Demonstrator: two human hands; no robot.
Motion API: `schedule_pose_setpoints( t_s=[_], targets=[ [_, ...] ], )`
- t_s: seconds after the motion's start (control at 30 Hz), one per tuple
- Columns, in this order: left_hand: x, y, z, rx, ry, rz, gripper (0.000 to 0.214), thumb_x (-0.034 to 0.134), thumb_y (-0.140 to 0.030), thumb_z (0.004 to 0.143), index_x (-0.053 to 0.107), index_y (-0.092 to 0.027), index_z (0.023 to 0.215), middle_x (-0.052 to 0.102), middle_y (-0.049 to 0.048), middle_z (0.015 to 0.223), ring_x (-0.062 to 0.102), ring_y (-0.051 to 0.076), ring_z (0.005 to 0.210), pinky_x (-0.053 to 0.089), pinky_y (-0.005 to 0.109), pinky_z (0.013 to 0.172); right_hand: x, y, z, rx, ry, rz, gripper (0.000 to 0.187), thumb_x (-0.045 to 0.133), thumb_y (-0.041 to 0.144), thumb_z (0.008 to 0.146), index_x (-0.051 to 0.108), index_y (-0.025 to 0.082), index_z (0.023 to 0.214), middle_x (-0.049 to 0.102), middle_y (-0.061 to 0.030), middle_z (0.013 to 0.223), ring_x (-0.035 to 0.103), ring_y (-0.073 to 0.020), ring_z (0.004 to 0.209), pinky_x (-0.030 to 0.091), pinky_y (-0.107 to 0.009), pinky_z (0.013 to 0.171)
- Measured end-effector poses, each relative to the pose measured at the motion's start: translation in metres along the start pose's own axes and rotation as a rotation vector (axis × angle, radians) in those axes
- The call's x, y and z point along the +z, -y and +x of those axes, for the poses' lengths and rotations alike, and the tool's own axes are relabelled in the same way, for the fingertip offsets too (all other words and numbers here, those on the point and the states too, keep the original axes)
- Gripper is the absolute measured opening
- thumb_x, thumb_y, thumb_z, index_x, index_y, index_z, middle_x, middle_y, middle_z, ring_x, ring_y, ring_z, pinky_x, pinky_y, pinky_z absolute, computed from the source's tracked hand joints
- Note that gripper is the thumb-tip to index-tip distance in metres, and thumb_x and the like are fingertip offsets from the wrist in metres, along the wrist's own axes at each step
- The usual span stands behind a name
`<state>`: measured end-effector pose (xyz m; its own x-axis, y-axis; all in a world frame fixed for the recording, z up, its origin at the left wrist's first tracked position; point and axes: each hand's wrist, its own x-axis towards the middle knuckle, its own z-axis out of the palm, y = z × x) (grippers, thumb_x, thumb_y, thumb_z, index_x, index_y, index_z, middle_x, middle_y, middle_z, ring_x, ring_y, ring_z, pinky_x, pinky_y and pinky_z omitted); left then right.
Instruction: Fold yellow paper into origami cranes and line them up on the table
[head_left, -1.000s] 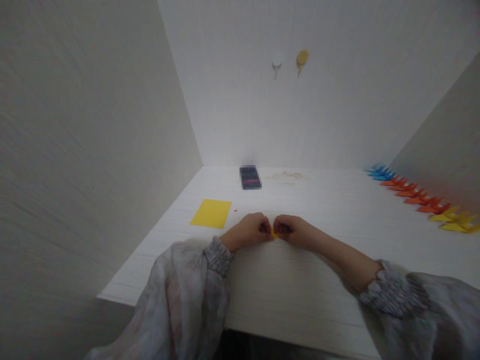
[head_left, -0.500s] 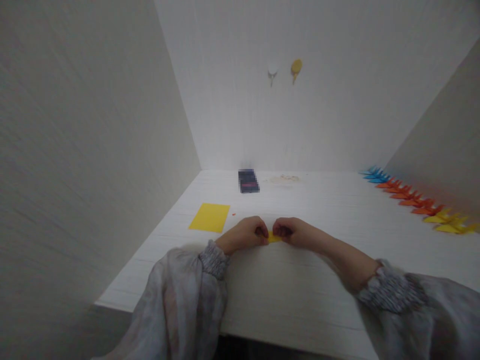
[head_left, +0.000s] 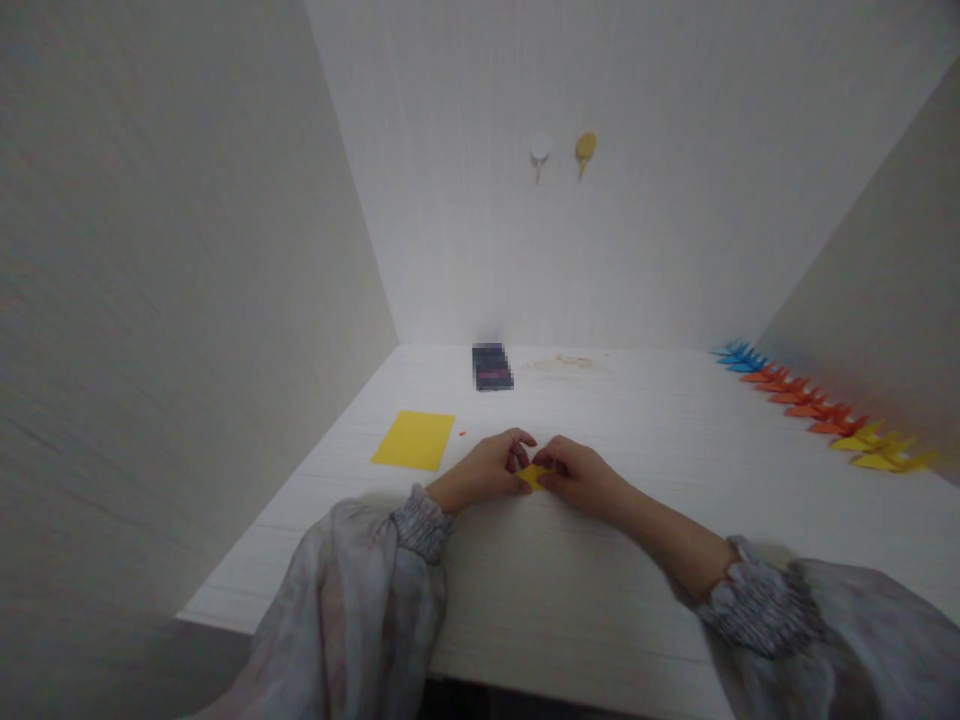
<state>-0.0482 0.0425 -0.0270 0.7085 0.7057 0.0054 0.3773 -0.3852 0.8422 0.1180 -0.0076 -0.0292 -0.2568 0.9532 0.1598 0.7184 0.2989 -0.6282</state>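
Observation:
A small folded piece of yellow paper (head_left: 533, 477) sits between my hands, just above or on the white table; I cannot tell which. My left hand (head_left: 495, 463) pinches its left side with the thumb low, while the index finger reaches out above it. From the other side, my right hand (head_left: 576, 472) grips the right part between curled fingers and thumb. Fingers cover both ends of the paper. To the left of my left hand lies a flat yellow paper square (head_left: 414, 440), with a tiny orange scrap (head_left: 462, 434) beside it.
Folded paper cranes in blue (head_left: 741, 357), orange (head_left: 806, 400) and yellow (head_left: 889, 450) stand in a row along the right wall. A dark blurred object (head_left: 492, 368) lies near the back wall. A white hook (head_left: 540, 152) and a yellow hook (head_left: 586, 147) are on that wall.
My hands have drawn closer together around the folded paper, which now shows at a tilt. My left index finger has lifted and straightened. The whole view has shifted slightly.

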Motion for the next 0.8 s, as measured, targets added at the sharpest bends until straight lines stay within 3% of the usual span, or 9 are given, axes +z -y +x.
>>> schedule_pose_setpoints(
  t_s=[0.1, 0.2, 0.3, 0.43, 0.57, 0.67, 0.8],
  targets=[
    [0.0, -0.001, -0.001, 0.016, -0.025, 0.022, 0.051, 0.062, -0.013, 0.055, 0.046, -0.016, 0.104, 0.054, 0.0006, 0.082, 0.045, 0.008, 0.061, 0.038, 0.021, 0.055, -0.003, 0.004, -0.002, 0.055, -0.002, -0.012, 0.013, 0.054, 0.021, 0.067, 0.057, 0.016, 0.079, 0.054, -0.0003, 0.065, 0.046, -0.0099, 0.054, 0.034, -0.021, 0.051],
    [-0.001, -0.004, -0.002, 0.076, -0.146, 0.173, 0.04, 0.064, -0.016, 0.056, 0.054, -0.015, 0.095, 0.054, 0.0039, 0.088, 0.048, 0.014, 0.078, 0.04, 0.027, 0.069, -0.004, 0.009, -0.006, 0.104, -0.008, -0.005, 0.022, 0.054, 0.022, 0.067, 0.055, 0.017, 0.088, 0.055, 0.0013, 0.061, 0.048, -0.0102, 0.052, 0.034, -0.02, 0.048],
    [-0.003, -0.008, -0.004, 0.147, -0.255, 0.333, 0.023, 0.064, -0.02, 0.057, 0.06, -0.016, 0.079, 0.054, 0.0045, 0.088, 0.047, 0.018, 0.088, 0.037, 0.03, 0.078, -0.004, 0.014, -0.008, 0.13, -0.011, -0.023, 0.017, 0.053, 0.023, 0.068, 0.058, 0.018, 0.084, 0.057, 0.0007, 0.059, 0.051, -0.0108, 0.052, 0.035, -0.021, 0.049],
    [-0.001, -0.014, -0.006, 0.095, -0.138, 0.343, 0.013, 0.051, -0.017, 0.067, 0.061, -0.015, 0.076, 0.059, 0.0017, 0.071, 0.052, 0.012, 0.066, 0.04, 0.024, 0.063, -0.006, 0.017, -0.007, 0.199, -0.001, 0.014, 0.017, 0.047, 0.027, 0.072, 0.059, 0.017, 0.068, 0.06, -0.0017, 0.059, 0.052, -0.0109, 0.049, 0.037, -0.021, 0.047],
    [-0.001, -0.017, -0.009, 0.083, -0.081, 0.319, 0.019, 0.049, -0.022, 0.07, 0.062, -0.016, 0.083, 0.061, 0.0008, 0.067, 0.052, 0.011, 0.061, 0.039, 0.022, 0.057, -0.006, 0.011, -0.006, 0.277, 0.16, 0.287, 0.02, 0.042, 0.024, 0.074, 0.059, 0.015, 0.078, 0.062, -0.0022, 0.065, 0.048, -0.0074, 0.04, 0.038, -0.02, 0.04],
    [-0.002, -0.015, -0.01, 0.087, -0.061, 0.285, 0.019, 0.05, -0.024, 0.07, 0.062, -0.016, 0.081, 0.061, 0.0012, 0.069, 0.052, 0.011, 0.061, 0.038, 0.021, 0.057, -0.006, 0.006, -0.007, 0.214, 0.252, 0.372, 0.02, 0.049, 0.018, 0.068, 0.058, 0.015, 0.085, 0.06, -0.0007, 0.065, 0.049, -0.0076, 0.045, 0.04, -0.019, 0.043],
    [-0.002, -0.013, -0.009, 0.062, -0.038, 0.239, 0.017, 0.053, -0.022, 0.067, 0.061, -0.014, 0.08, 0.06, 0.001, 0.067, 0.051, 0.01, 0.06, 0.039, 0.02, 0.056, -0.013, 0.003, -0.01, -0.022, 0.233, 0.151, 0.016, 0.052, 0.02, 0.07, 0.061, 0.016, 0.083, 0.056, 0.0003, 0.062, 0.048, -0.0084, 0.051, 0.037, -0.019, 0.047]
  ],
)
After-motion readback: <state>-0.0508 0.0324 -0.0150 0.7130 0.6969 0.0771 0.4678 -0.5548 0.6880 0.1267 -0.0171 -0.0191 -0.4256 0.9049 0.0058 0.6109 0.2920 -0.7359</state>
